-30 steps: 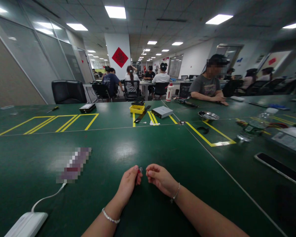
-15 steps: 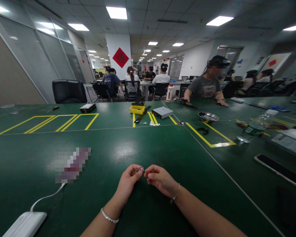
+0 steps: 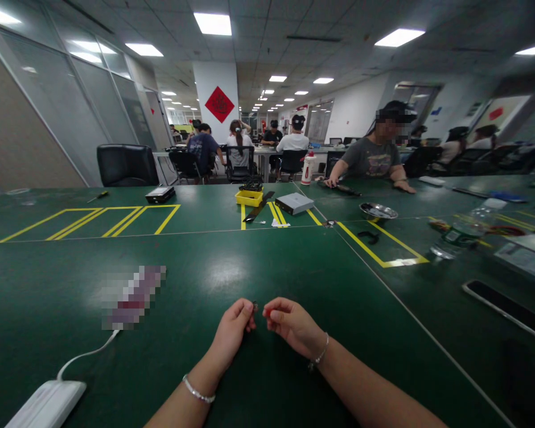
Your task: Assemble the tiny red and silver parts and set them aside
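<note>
Above the near part of the green table (image 3: 196,351), my two hands face each other with a narrow gap between the fingertips. My left hand (image 3: 232,326) pinches a small dark metallic piece (image 3: 255,305) between thumb and fingers; it is too small to name. In my right hand (image 3: 293,324), closed between thumb and fingertips, is a small red piece (image 3: 268,312). Most of the red piece is hidden by the fingers, so its kind does not show.
On the left, a phone with a blurred screen (image 3: 136,300) is cabled to a white power strip or charger (image 3: 49,404). Further off are a yellow bin (image 3: 248,198), a grey box (image 3: 294,204), a metal bowl (image 3: 378,211), a bottle (image 3: 466,232) and a seated person (image 3: 370,157).
My left hand has turned slightly, so its metallic piece looks darker and its fingers curl lower. The gap between the hands is slightly wider. The view has shifted a little.
</note>
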`<state>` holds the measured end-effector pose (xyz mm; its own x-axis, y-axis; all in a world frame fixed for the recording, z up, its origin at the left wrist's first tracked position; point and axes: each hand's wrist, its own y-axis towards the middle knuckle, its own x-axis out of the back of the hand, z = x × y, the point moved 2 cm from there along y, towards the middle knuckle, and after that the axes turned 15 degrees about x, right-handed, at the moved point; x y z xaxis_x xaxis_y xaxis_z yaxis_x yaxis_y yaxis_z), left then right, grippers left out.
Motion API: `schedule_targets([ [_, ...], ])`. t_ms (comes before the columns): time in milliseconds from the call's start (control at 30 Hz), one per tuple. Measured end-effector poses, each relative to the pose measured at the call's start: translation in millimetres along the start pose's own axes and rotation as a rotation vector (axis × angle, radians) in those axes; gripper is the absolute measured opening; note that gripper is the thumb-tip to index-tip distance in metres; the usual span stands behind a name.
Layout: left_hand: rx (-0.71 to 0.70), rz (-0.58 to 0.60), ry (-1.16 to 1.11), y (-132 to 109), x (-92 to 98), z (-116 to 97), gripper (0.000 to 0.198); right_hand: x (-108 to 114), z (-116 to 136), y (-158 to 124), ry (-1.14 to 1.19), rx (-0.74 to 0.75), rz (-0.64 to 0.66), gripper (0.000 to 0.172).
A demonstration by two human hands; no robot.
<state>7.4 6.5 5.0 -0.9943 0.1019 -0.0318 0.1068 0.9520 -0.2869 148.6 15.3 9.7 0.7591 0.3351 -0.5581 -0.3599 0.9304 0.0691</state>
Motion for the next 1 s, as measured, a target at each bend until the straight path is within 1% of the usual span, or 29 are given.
schedule_targets([
  [133,0.042,-0.015,-0.008,-0.7,-0.1,3.2,0.037,0.9,0.1,1.7,-0.012,-0.002,-0.04,0.019],
  [233,0.055,-0.01,-0.019,-1.1,-0.7,2.8,0.039,1.3,-0.9,2.1,-0.032,-0.011,-0.036,0.016],
  [400,0.007,-0.016,-0.022,-1.5,-0.3,-2.9,0.026,0.3,-1.2,0.6,-0.031,-0.001,0.001,0.016],
  [500,0.015,-0.013,-0.045,-1.5,-0.2,-3.7,0.019,1.3,-0.8,1.0,-0.003,0.02,-0.002,0.019],
  [600,0.029,-0.008,-0.055,-1.1,-0.5,-1.8,0.019,3.9,-1.0,2.7,0.011,0.024,-0.042,0.02],
  [700,0.011,0.008,-0.07,-0.2,-0.6,0.7,0.018,5.9,-2.4,4.1,-0.004,-0.001,-0.079,0.018],
  [900,-0.022,0.023,-0.052,1.0,0.2,2.7,0.015,7.3,-5.0,4.8,-0.009,-0.018,-0.084,0.018],
  [1000,-0.001,0.024,-0.039,0.4,-0.7,1.1,0.015,8.1,-5.1,4.4,0.005,-0.009,-0.093,0.022],
])
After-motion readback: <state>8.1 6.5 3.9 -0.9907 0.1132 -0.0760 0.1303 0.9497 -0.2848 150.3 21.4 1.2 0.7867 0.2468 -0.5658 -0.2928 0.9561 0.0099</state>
